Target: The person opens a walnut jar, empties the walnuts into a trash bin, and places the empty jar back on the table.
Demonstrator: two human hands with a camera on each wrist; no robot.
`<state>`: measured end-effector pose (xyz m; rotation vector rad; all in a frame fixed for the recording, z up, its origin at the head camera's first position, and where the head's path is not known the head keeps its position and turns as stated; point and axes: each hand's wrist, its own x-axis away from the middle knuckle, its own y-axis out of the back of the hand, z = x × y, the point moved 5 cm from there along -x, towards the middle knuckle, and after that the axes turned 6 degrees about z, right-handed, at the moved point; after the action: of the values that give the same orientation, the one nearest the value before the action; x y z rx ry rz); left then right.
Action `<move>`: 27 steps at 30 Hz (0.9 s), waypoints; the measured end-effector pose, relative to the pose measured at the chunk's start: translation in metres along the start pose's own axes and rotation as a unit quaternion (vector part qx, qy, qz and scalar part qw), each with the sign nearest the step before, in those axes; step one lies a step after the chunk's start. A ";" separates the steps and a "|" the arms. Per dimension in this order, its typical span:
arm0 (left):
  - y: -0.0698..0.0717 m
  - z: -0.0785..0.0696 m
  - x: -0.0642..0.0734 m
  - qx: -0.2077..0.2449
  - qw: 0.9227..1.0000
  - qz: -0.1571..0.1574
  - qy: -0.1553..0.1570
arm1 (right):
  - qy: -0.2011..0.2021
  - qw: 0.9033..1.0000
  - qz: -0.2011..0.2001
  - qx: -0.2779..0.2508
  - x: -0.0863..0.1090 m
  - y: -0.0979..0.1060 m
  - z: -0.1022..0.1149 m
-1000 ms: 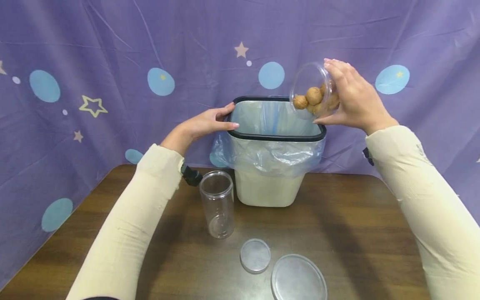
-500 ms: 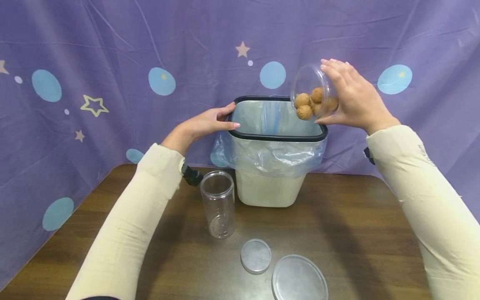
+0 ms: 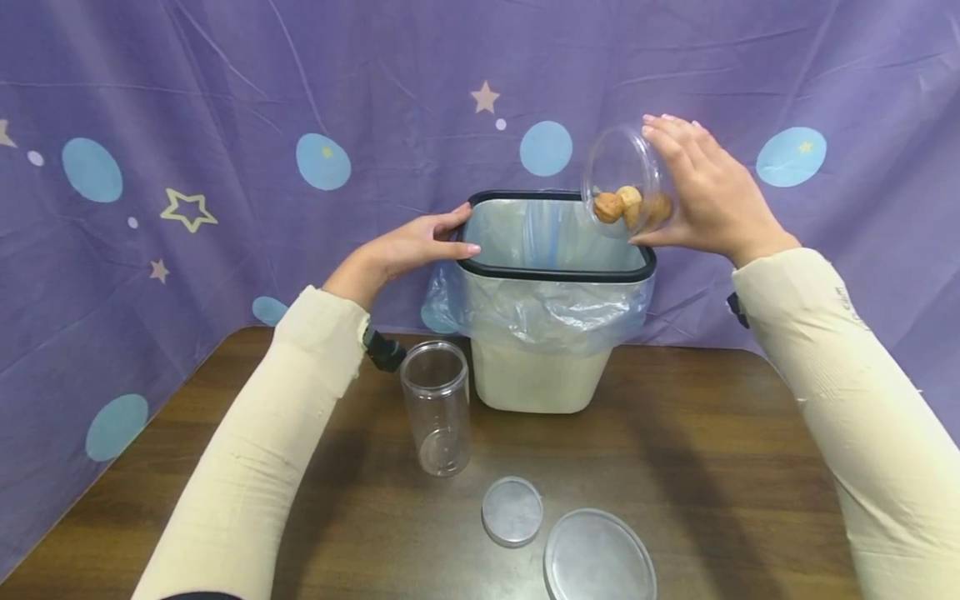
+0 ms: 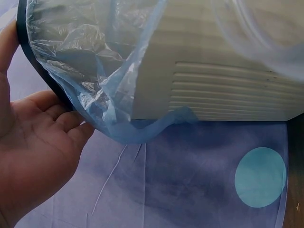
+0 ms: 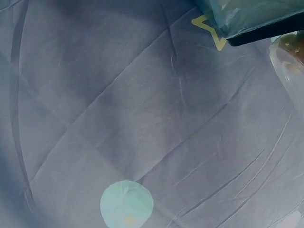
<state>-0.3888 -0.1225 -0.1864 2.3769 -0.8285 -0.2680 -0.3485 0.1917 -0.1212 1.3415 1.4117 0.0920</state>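
My left hand (image 3: 408, 246) grips the left side of the trash bin's black rim (image 3: 555, 275), thumb over the front edge. In the left wrist view, its fingers (image 4: 71, 121) curl against the rim and the blue liner bag (image 4: 109, 95). My right hand (image 3: 708, 187) holds a clear plastic jar (image 3: 618, 150) on its side, its mouth facing left over the bin's right part. Several round brown walnut-like balls (image 3: 609, 207) lie low in the jar. Only the jar's edge (image 5: 287, 71) shows in the right wrist view, and my right hand is almost out of it.
An empty clear tall jar (image 3: 437, 408) stands left of the bin, below my left wrist. Two flat round lids, a small one (image 3: 512, 511) and a larger one (image 3: 598, 558), lie near the front of the wooden table (image 3: 720, 467). A purple curtain (image 3: 405, 75) hangs behind.
The balls in the tilted jar have shifted, and fewer show now than before. Both hands have stayed nearly in place.
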 end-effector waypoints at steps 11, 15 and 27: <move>0.000 0.000 -0.002 0.012 1.000 -0.001 -0.008 | 0.009 1.000 0.003 0.015 0.001 -0.001 -0.002; 0.000 0.000 -0.001 0.011 1.000 -0.002 -0.007 | 0.009 1.000 0.005 0.018 0.001 -0.001 -0.003; 0.001 0.000 -0.002 0.012 1.000 -0.001 -0.004 | 0.010 0.999 0.011 0.036 -0.008 -0.001 0.007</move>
<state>-0.3908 -0.1222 -0.1857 2.4008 -0.8369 -0.2708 -0.3464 0.1817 -0.1191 1.4203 1.4286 0.0703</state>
